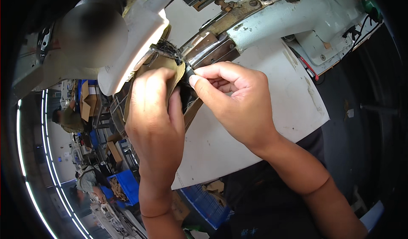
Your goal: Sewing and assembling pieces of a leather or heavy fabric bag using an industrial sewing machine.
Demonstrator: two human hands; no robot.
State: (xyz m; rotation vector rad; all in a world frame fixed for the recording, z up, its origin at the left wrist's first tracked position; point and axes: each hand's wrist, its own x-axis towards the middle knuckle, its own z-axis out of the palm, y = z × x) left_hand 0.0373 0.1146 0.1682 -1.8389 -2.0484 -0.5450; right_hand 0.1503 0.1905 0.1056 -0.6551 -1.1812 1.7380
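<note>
My left hand (155, 115) is curled round a khaki fabric piece (178, 71) beneath the sewing head, its fingertips partly hidden. My right hand (238, 103) pinches a dark narrow strip (189, 75) between thumb and index finger at the edge of the khaki piece, just below the metal plates (212, 52) of the pale green sewing machine (272, 22). A lit white lamp (144, 35) hangs over the upper left of the work. The needle area (170, 52) is crowded with metal parts, too small to make out.
A white worktable (297, 107) lies under my hands, with a red-handled tool (308, 67) at its right. Below sits a blue plastic basket (206, 209). At left, two co-workers (68, 118) (91, 181) work among machines, cardboard boxes (89, 98) and a blue bin (127, 183).
</note>
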